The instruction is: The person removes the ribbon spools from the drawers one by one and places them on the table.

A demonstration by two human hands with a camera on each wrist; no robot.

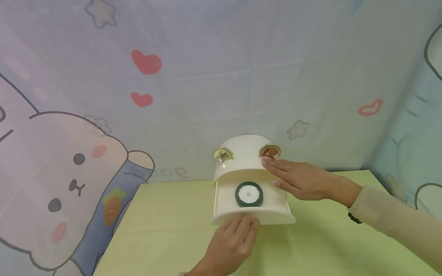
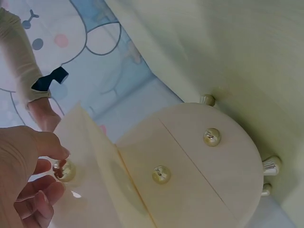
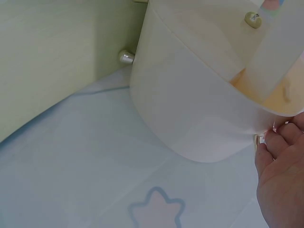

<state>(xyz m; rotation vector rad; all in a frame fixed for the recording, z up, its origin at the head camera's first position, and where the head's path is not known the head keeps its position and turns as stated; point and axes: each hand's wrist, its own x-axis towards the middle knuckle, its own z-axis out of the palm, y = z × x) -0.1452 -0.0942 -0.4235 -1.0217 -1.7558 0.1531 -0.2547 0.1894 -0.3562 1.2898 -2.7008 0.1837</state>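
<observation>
A cream rounded drawer box point(image 1: 246, 153) stands on the table with its top drawer point(image 1: 224, 199) pulled out. Inside that drawer lies a spool point(image 1: 249, 194), dark green round the rim and white in the middle. My left hand point(image 1: 230, 245) is at the drawer front, where its thumb and curled fingers hold the gold knob point(image 2: 64, 171) in the left wrist view. My right hand point(image 1: 304, 180) rests on the box's upper right edge with fingers extended, beside a gold ear-shaped ornament point(image 1: 270, 151).
Two more gold knobs, one of them the middle knob point(image 2: 161, 175), mark the lower drawers, which are closed. Short gold feet point(image 2: 271, 166) support the box. The yellow-green table point(image 1: 165, 222) meets a cartoon-printed cloth point(image 1: 207, 76) right behind the box.
</observation>
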